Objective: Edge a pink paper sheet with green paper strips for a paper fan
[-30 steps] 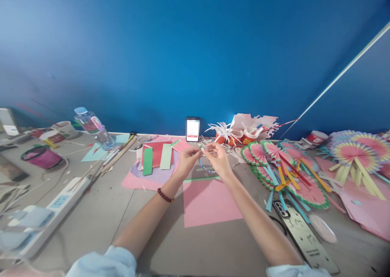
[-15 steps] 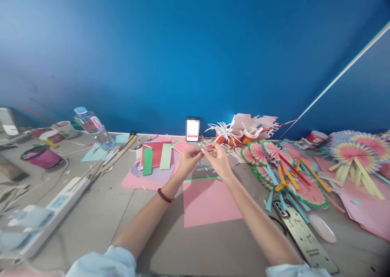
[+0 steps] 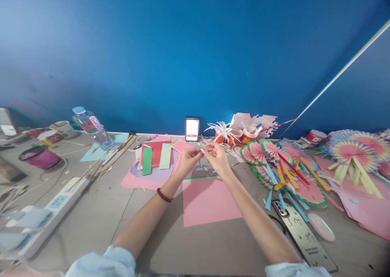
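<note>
Over the middle of the table my left hand (image 3: 189, 159) and my right hand (image 3: 218, 160) meet, fingertips pinched together around a small pale end. From between them a narrow blue-and-white strip (image 3: 206, 169) curls down; its material is too small to tell. Below my hands lies a pink paper sheet (image 3: 210, 203) with a green strip (image 3: 198, 179) along its far edge. Left of my left hand, a dark green paper piece (image 3: 147, 161) and a light green one (image 3: 165, 156) rest on stacked red, purple and pink sheets.
A phone (image 3: 192, 129) stands against the blue wall. Folded paper fans (image 3: 276, 157), another phone (image 3: 304, 232) and a white oval object (image 3: 321, 227) lie at right. At left are a tilted bottle (image 3: 93, 126), wooden sticks (image 3: 117, 157) and a power strip (image 3: 57, 212).
The view has shifted very slightly. Both hands keep the same pinched pose, with no clear movement of the strip.
</note>
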Available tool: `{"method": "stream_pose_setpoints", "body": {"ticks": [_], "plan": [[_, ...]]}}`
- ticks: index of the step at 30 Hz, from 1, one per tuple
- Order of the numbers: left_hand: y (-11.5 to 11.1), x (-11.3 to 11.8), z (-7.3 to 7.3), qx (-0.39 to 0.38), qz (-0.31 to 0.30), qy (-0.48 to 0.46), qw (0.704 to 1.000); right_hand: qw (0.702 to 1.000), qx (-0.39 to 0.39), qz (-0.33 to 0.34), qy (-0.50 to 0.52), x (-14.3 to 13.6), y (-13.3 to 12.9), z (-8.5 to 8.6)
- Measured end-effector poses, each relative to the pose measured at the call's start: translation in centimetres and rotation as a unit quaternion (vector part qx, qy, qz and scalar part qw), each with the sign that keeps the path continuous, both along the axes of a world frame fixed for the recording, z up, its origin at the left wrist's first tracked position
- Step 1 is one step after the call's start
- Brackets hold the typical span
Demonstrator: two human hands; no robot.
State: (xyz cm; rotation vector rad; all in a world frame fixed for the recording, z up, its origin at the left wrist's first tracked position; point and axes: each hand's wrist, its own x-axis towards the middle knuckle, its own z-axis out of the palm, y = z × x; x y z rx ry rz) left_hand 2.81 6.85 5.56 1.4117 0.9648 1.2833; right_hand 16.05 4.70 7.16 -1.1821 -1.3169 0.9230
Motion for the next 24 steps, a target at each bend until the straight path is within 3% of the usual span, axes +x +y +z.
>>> {"method": "stream_pose_setpoints", "body": {"ticks": [24], "plan": [[-0.22, 0.16, 0.15, 0.056, 0.020, 0.046, 0.997, 1.000, -0.010, -0.019, -0.002, 0.01, 0.08, -0.10]]}}
